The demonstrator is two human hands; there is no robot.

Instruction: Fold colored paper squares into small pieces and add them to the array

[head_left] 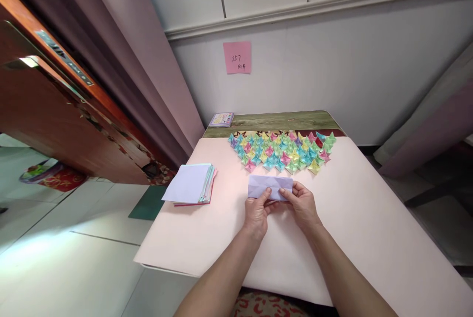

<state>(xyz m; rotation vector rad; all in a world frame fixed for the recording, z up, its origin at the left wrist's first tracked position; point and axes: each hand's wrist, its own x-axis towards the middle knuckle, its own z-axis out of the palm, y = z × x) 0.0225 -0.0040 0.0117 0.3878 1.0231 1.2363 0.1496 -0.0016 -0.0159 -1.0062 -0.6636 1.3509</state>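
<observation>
A pale lilac sheet of paper [269, 185], folded into a strip, lies on the pink table cover [354, 218] in front of me. My left hand [255, 212] pinches its near edge with thumb and fingers. My right hand [301, 203] grips the same edge just to the right. Behind the strip, many small folded paper pieces [283, 152] in pink, green, blue and yellow are laid in rows. A stack of coloured square sheets [190, 184] sits to the left of my hands.
A small printed packet [221, 119] lies on the green wooden tabletop [295, 121] at the back. A pink note [237, 57] is stuck on the wall. A brown door [55, 110] stands at left, a tiled floor below.
</observation>
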